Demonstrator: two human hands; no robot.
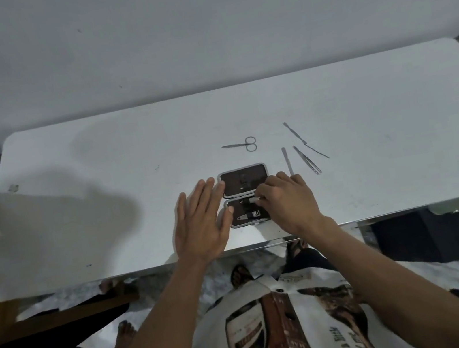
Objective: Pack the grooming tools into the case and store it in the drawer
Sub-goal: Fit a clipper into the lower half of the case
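Observation:
A small grooming case (244,182) lies open on the white table (104,194), with a dark lining and a silver rim. A nail clipper (248,216) sits in its near half. My left hand (201,224) lies flat with spread fingers against the case's left side. My right hand (287,197) pinches a small metal tool (252,200) over the near half. Small scissors (243,144) lie beyond the case. To the right lie a flat file (287,160), tweezers (307,159) and a long thin tool (304,140).
The table's near edge (176,263) runs just below my wrists. A wooden bar (63,315) and another person's bare feet (125,332) are under the table at left. A dark cabinet (444,232) stands at lower right.

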